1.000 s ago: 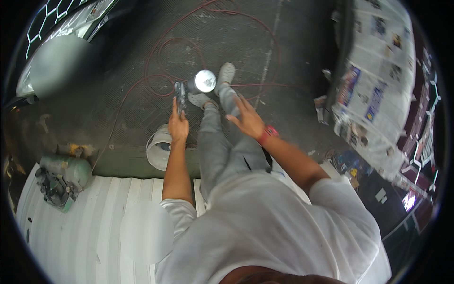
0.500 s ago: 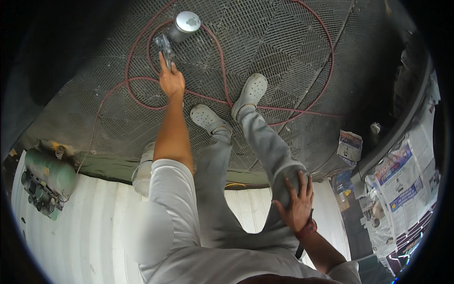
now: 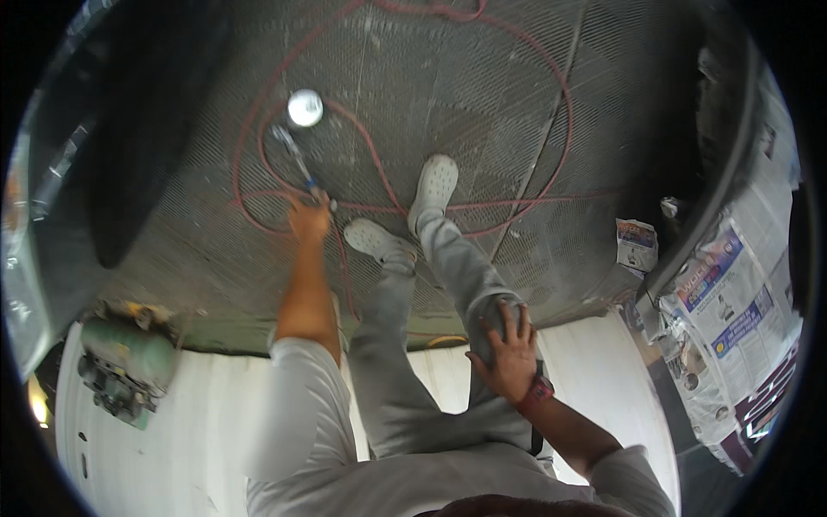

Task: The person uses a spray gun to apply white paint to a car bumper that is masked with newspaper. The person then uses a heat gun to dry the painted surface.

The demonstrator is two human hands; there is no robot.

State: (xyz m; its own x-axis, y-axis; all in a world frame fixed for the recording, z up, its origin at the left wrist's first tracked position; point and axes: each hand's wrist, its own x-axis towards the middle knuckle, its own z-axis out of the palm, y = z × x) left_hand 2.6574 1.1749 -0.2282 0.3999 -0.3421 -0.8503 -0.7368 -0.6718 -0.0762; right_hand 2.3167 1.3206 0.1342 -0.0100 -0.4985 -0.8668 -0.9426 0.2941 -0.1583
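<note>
A metal spray gun with a round, pale-topped cup is on the ribbed dark mat. Blue shows at the lower end of its handle. My left hand is reaching down at that end, its fingers beside or against it. Motion smears them, so their grip is unclear. A red hose loops around the gun and across the mat. My right hand lies flat on my grey-trousered thigh, fingers spread, with nothing in it; a red watch is on that wrist.
A green air compressor stands at the lower left on the pale ribbed surface. Newspaper sheets cover a large curved part on the right, with a smaller newspaper piece beside it. A large dark shape fills the upper left.
The whole view has shifted. My left hand has drawn back from the gun's body toward its handle end, showing more of the handle. My right hand has stayed on my thigh.
</note>
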